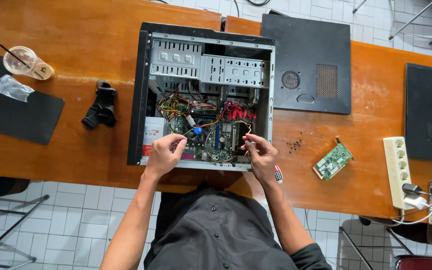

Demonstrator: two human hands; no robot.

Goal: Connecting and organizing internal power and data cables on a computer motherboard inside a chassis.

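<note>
An open desktop computer case point(141, 90) lies on its side on the wooden table point(76, 75), with its motherboard point(211, 142), coloured cables and red cables point(236, 111) exposed. My left hand point(165, 154) reaches into the near left part of the case, fingers curled over the board's edge. My right hand point(260, 152) sits at the near right corner, fingertips pinched around something small by the board; what it grips I cannot tell. A screwdriver with a red and white handle point(278, 174) lies just under my right wrist.
The black side panel point(308, 60) lies right of the case, with loose screws point(294, 145), a green expansion card point(333, 160) and a white power strip point(397, 170). Left of the case are a black plastic part point(100, 106), a black mat point(26, 116) and a plastic cup point(25, 63).
</note>
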